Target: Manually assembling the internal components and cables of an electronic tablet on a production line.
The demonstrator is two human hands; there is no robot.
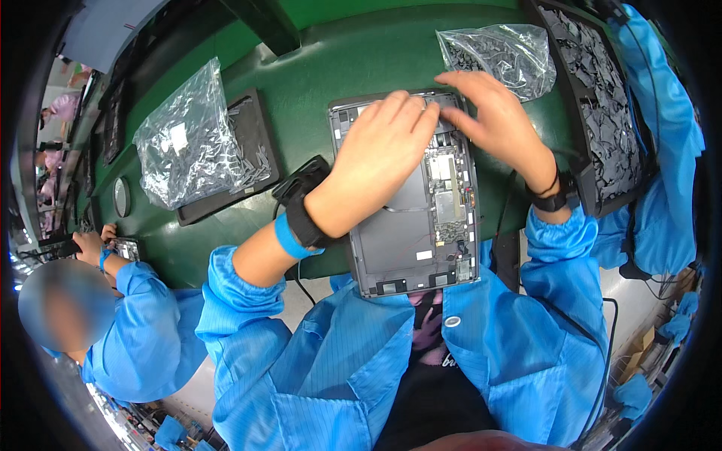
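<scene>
An opened laptop base [402,248] lies in front of me on the green table, its inner side up with battery and circuit board showing. My left hand [380,154] is over its far part, fingers bent and close together near the hinge edge; what they pinch, if anything, is hidden. Beside that corner is my right hand [500,124], thumb and forefinger apart, with the thumb tip close to the left fingertips. No object shows in the right hand. Both wrists carry black bands, and the left also a blue one.
To the left, a clear bag [184,143] of small dark parts rests against a black tray [263,143]. Another bag [504,56] lies at far right, near a large tray [594,105] of black pieces. A co-worker [143,323] in blue sits at left. Cables hang around.
</scene>
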